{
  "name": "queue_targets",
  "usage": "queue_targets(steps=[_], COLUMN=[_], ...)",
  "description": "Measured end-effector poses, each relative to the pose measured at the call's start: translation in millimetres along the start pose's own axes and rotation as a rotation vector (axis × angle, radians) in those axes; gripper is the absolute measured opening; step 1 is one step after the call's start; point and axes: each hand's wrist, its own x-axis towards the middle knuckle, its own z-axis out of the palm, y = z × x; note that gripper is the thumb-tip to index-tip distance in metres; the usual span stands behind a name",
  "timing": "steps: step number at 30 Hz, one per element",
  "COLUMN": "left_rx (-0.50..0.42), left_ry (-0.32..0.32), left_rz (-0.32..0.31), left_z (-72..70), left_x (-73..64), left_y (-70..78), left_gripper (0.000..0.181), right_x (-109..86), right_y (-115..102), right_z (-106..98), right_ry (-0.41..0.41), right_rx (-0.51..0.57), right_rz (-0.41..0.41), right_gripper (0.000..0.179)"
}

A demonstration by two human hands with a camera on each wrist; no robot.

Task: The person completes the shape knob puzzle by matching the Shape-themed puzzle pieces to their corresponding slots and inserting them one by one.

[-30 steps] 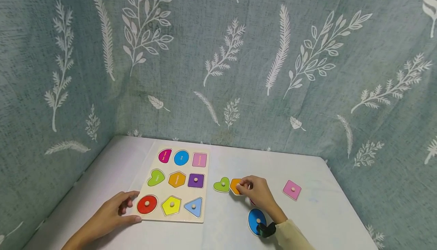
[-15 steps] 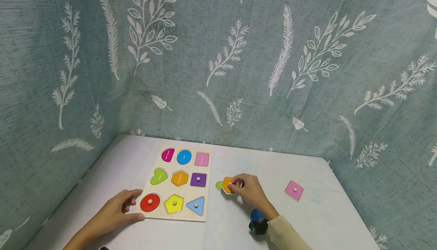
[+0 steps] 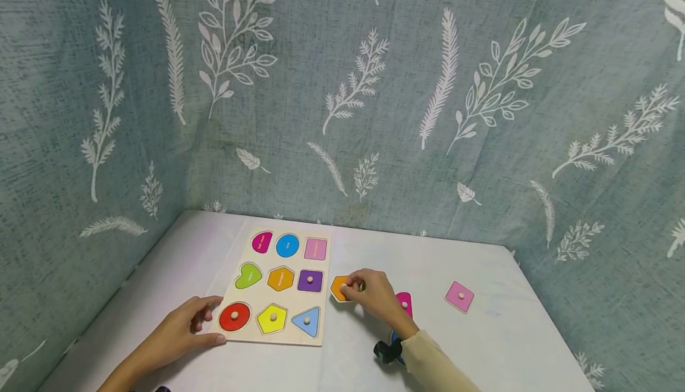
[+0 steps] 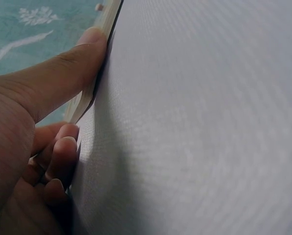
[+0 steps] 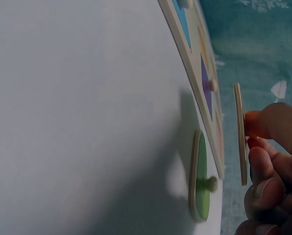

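My right hand pinches the knob of an orange hexagon puzzle piece, held above the table just right of the wooden puzzle board. In the right wrist view the hexagon is seen edge-on, and a green heart piece lies on the table below; the head view mostly hides that heart behind the hand. My left hand grips the board's near left corner, thumb on the front edge and fingers at the left side. Knobless orange hexagon and green heart recesses show in the middle row.
Knobbed red circle, yellow pentagon, blue triangle and purple square pieces sit in the board. A pink piece lies at right. A magenta piece and a blue one lie partly hidden by the right arm.
My right hand has lifted the orange hexagon and carried it left over the green heart toward the board. The magenta piece has come into view. My left hand stays at the board's corner.
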Motion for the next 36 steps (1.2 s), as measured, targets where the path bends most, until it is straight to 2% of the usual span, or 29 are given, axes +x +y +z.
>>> queue_targets(steps=[3,10,13,18,25,36], left_rx=[-0.004,-0.012,-0.008,-0.012,-0.019,-0.015], left_ry=[0.0,0.022,0.021,0.017,-0.009,-0.002], left_rz=[-0.004,0.052,0.054,0.038,-0.016,0.008], left_z=[0.1,1.2,1.3,0.1,0.5,-0.6], left_x=[-0.4,-0.8,-0.5,0.3,-0.5,-0.5], left_y=[-0.3,-2.2,-3.0,-1.4,-0.5,-1.3], left_gripper=[0.087,0.085,0.084,0.087,0.09,0.088], right_x=[4.0,14.3,19.4,26.2,34.1,46.7], right_y=[-5,-18,-24,-31,-40,-57], right_z=[6,19,24,32,45,61], right_ry=[-0.009,-0.021,-0.028,-0.031,-0.044,-0.078], right_rx=[0.005,0.008,0.007,-0.004,-0.023,-0.024], right_rz=[0.004,0.018,0.013,-0.014,-0.029,-0.035], right_gripper=[0.014,0.015,0.014,0.013,0.013,0.011])
